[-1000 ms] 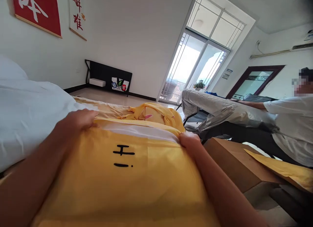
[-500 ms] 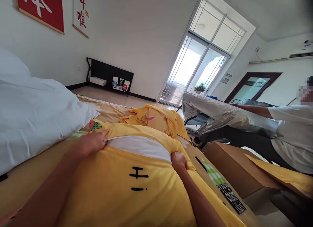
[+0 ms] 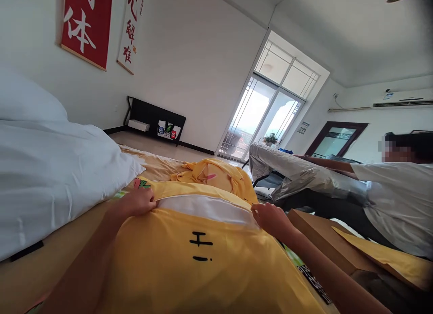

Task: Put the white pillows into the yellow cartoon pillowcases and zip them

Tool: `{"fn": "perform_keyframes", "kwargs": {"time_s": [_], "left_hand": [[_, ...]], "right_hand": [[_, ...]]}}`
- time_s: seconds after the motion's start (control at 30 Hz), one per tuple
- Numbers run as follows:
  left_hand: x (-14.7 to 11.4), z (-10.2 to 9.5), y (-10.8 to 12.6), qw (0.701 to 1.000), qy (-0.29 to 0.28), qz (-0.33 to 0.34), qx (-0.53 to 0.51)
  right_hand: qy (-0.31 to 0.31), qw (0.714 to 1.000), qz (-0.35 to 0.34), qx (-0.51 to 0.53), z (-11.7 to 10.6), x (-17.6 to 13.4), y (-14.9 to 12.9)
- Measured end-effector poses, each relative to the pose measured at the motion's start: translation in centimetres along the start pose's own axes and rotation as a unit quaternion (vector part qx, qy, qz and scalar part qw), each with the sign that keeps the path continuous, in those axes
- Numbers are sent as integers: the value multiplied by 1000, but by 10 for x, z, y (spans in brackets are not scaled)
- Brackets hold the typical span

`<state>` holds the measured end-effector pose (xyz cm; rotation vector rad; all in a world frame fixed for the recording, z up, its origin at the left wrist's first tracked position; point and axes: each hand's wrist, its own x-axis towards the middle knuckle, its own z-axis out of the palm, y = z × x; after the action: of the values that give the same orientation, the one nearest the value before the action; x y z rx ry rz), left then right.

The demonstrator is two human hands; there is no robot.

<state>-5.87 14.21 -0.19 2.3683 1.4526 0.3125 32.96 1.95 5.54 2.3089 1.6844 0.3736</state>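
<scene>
A yellow pillowcase (image 3: 162, 264) printed with black lettering lies before me, plumped out from within. Through its wide opening shows a white pillow (image 3: 203, 208). My left hand (image 3: 142, 202) is closed on the left end of the opening's edge, thumb and fingers pinching the cloth. At the opposite end, my right hand (image 3: 270, 218) grips the pillowcase with its fingers curled. Just beyond lies a crumpled heap of yellow fabric (image 3: 219, 174) with a pink mark.
White pillows (image 3: 67, 169) are piled at the left on the patterned bed sheet (image 3: 152, 158). Beside the bed at right stands a cardboard box (image 3: 324, 237) with a yellow sheet on it. A co-worker (image 3: 395, 187) in a white shirt handles a plastic-wrapped item (image 3: 304, 169).
My right hand has moved outward and up along the opening, and the edge is drawn wider. My left hand keeps its hold. The view has tilted up somewhat.
</scene>
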Motion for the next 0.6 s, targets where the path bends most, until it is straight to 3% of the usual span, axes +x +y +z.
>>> {"fn": "perform_keyframes", "kwargs": {"time_s": [0.07,0.13,0.23,0.3,0.4,0.5,0.6], "left_hand": [[-1,0,1,1000,-8,-16,2],[-2,0,2,999,-9,-30,12],[-7,-3,-1,1000,-7,16,9],[-13,-8,-8,998,-10,66,-23],[-25,-17,-20,996,13,65,-58],[-33,-23,-25,998,42,13,-49],[-36,-23,-21,999,30,-13,-34]], "right_hand": [[58,997,-54,-10,-19,-17,-24],[114,981,-159,-4,-29,-39,-56],[206,914,-350,-4,-26,-68,-100],[272,858,-435,-25,-18,-81,-122],[303,821,-482,-35,-15,-86,-141],[266,833,-486,9,-25,-74,-155],[215,849,-473,100,-37,-55,-173]]}}
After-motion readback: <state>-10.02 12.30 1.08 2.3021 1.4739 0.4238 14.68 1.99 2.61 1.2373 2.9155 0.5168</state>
